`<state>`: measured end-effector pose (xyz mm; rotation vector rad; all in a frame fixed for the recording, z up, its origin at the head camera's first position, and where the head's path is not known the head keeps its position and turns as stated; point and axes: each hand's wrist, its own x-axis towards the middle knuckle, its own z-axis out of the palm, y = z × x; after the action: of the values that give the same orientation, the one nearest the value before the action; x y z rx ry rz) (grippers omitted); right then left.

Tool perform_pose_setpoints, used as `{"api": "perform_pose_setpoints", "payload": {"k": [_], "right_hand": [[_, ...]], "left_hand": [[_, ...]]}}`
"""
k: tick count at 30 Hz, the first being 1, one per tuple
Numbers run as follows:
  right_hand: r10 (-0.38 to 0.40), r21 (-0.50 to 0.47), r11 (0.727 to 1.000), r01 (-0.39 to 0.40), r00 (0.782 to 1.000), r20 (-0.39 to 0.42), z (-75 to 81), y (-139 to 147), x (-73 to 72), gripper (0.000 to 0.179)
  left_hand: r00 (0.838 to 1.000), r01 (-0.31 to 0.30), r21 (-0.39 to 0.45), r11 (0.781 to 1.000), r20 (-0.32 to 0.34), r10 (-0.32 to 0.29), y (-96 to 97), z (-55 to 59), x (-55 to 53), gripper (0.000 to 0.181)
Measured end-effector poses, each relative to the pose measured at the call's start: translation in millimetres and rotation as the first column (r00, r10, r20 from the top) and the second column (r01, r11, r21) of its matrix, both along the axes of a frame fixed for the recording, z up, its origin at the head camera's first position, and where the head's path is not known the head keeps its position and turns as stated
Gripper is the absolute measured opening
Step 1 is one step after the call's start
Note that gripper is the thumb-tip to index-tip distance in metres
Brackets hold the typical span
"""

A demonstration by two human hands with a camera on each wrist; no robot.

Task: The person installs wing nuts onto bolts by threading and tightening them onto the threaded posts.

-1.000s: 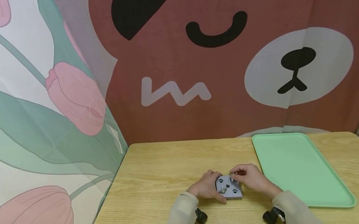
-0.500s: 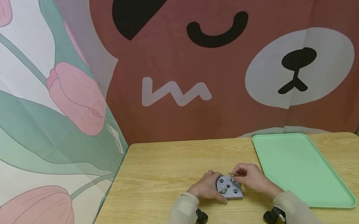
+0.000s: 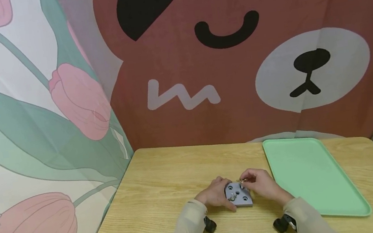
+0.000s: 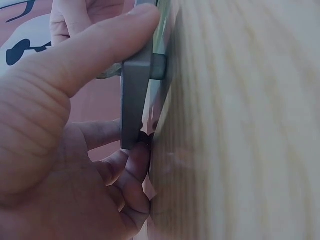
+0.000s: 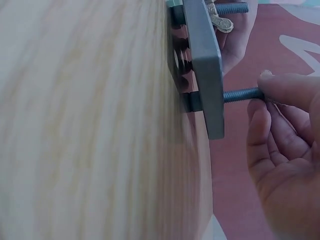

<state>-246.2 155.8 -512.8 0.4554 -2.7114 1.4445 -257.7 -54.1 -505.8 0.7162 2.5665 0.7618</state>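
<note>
A grey metal plate (image 3: 243, 201) with round holes and one curved side is held by my left hand (image 3: 216, 194) along its left edge. In the left wrist view, the thumb lies over the plate (image 4: 133, 95) and the other fingers reach under it. One brassy wing nut (image 5: 222, 23) sits on a bolt (image 5: 233, 7) through the plate. From the plate's far right part rises a second threaded bolt (image 5: 240, 95). My right hand (image 3: 262, 186) pinches a small brassy wing nut (image 3: 242, 180) at that bolt's tip, mostly hidden by thumb and forefinger. Bolt heads (image 5: 195, 101) stick out beneath the plate.
A light green tray (image 3: 313, 178) lies on the right of the wooden table (image 3: 153, 185), close to my right forearm. Behind the table's back edge hangs a curtain (image 3: 181, 133) printed with a bear, and a tulip-printed cloth (image 3: 82, 163) hangs on the left.
The right fingertips shift slightly at the bolt's tip, and the brassy wing nut between them shows at a different angle. The left hand and plate stay in place.
</note>
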Motion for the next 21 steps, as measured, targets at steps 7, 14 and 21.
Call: {"api": "perform_pose_setpoints", "payload": {"k": [7,14,21], "right_hand": [[-0.006,0.007,1.000,0.006,1.000,0.011,0.0,1.3,-1.0,0.011],[0.024,0.001,1.000,-0.024,1.000,-0.001,3.4,2.8,1.6,0.011],[0.029,0.003,1.000,-0.029,0.999,-0.015,4.4,2.3,0.9,0.005]], "left_hand": [[1.000,0.004,-0.008,1.000,-0.004,-0.004,0.5,-1.6,-2.1,0.080],[1.000,0.002,-0.011,1.000,-0.003,-0.002,0.8,-1.4,-2.8,0.079],[1.000,-0.005,-0.008,1.000,0.004,0.005,0.7,-2.8,-2.7,0.080]]}}
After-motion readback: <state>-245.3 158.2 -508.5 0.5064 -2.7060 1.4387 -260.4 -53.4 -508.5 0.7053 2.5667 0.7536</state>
